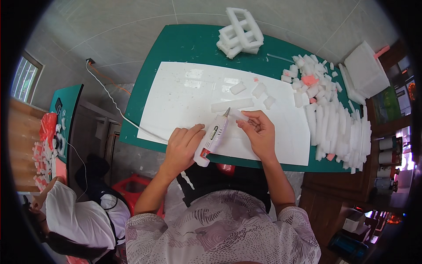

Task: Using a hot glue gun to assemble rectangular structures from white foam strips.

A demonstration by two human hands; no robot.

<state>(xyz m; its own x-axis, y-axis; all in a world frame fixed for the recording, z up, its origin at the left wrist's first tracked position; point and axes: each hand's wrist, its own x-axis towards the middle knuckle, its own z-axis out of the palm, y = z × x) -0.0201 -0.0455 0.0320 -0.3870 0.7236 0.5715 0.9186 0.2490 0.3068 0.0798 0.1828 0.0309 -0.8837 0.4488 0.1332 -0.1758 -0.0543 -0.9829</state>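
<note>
My left hand point(183, 145) is closed around the side of a white hot glue gun point(214, 134), which has a red trigger. The gun's metal nozzle points away from me, close to a small white foam block point(238, 115). My right hand point(259, 132) pinches that block between thumb and fingers. Just beyond the nozzle, a longer white foam strip point(232, 104) lies on the white board point(184, 101). Several short foam blocks point(259, 90) rest farther back on the board.
Loose foam pieces point(312, 77) and long foam strips point(338, 127) pile up at the right of the green table point(189, 39). A foam frame structure point(241, 35) stands at the back edge. A white cord point(116, 105) crosses from the left wall. Another person point(79, 215) sits at the left.
</note>
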